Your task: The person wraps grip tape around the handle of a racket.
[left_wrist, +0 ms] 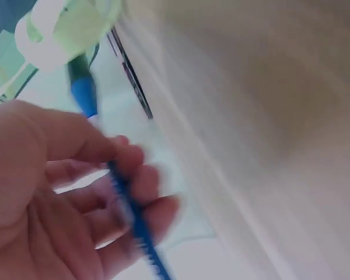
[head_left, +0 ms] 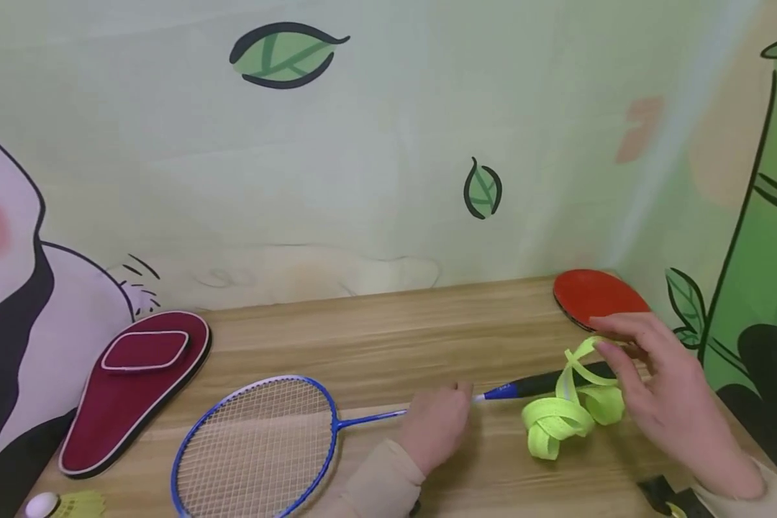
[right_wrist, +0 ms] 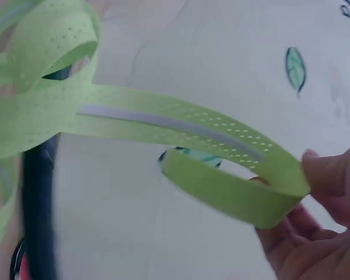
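A blue badminton racket (head_left: 252, 442) lies at a slant above the wooden table, its strung head at the left. My left hand (head_left: 437, 426) grips the shaft, and in the left wrist view the fingers curl round the blue shaft (left_wrist: 125, 198). A neon-yellow overgrip tape (head_left: 559, 419), perforated in the right wrist view, hangs in loose loops around the racket's black handle (head_left: 539, 385). My right hand (head_left: 673, 403) pinches a stretch of this tape (right_wrist: 233, 201) between thumb and fingers, above the handle. The tape hides part of the handle.
A red table tennis bat (head_left: 598, 295) lies at the back right, partly behind the right hand. At the left lie a maroon bat case (head_left: 126, 410) and a yellow shuttlecock (head_left: 78, 505). A small black item (head_left: 660, 495) is near the right sleeve. A printed wall backs the table (head_left: 375, 327).
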The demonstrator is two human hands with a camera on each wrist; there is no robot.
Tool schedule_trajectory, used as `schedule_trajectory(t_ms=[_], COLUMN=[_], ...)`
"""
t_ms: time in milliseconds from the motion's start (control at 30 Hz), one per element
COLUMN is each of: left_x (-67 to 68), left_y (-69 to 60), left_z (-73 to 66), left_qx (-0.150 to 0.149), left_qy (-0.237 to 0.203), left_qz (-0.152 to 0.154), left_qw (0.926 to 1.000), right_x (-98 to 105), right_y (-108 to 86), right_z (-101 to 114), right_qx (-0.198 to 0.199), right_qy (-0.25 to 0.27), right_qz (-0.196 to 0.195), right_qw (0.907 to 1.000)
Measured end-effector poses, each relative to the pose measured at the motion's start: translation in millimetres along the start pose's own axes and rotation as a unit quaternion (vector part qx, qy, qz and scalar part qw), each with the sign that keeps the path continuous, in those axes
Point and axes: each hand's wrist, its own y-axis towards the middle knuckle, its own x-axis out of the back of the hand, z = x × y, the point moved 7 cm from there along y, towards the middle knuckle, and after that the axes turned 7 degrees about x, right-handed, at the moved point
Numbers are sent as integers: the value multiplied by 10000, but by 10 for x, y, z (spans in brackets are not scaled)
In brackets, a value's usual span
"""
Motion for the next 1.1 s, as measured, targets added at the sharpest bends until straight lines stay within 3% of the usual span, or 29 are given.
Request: schedule_trajectory(t_ms=[67, 133, 200, 300, 367, 400, 467, 567, 667, 767, 900, 1000, 1067, 1100], left_x=[97, 195, 311, 437, 492, 514, 550, 600, 624, 649, 689, 723, 746, 765], left_y=[10, 25, 33, 37, 33, 27, 20, 2, -9, -14, -28, -44, -58, -65], left_z=[38, 94, 142, 196, 204, 201, 177, 131, 117, 179, 363, 523, 624, 669], left_qx=[19, 43, 52, 276, 475, 583, 686, 700, 716, 833, 1112, 1324, 1429, 1468], left_qy=[-102, -581, -1035, -1732, -1941, -1997, -1960, -1735, -1504, -1483, -1657, -1700, -1696, -1659], left_qz=[-330, -516, -698, -480, -275, -174, -77, -199, -491, -891, -1326, -1518, -1596, -1625], left_qw=[9994, 9970, 9922, 9833, 9794, 9780, 9782, 9821, 9848, 9814, 9709, 9646, 9620, 9615], right_x=[-3, -15, -34, -64, -101, -124, -174, -240, -258, -200, 23, 225, 349, 406], right_y=[48, 93, 132, 186, 221, 240, 280, 341, 401, 422, 373, 288, 217, 182], right_z=[51, 108, 166, 246, 307, 343, 430, 583, 746, 882, 960, 867, 732, 646], right_qx=[79, 203, 410, 578, 695, 695, 715, 716, 791, 949, 1379, 1567, 1554, 1524], right_qy=[395, 834, 1532, 2679, 3357, 3513, 3748, 3906, 4074, 4374, 4850, 5279, 5443, 5446], right_qz=[-219, -400, -650, -1014, -1249, -1335, -1470, -1574, -1710, -1902, -2207, -2387, -2541, -2617], right_qw=[9989, 9955, 9852, 9563, 9311, 9241, 9126, 9042, 8936, 8738, 8349, 7999, 7842, 7822])
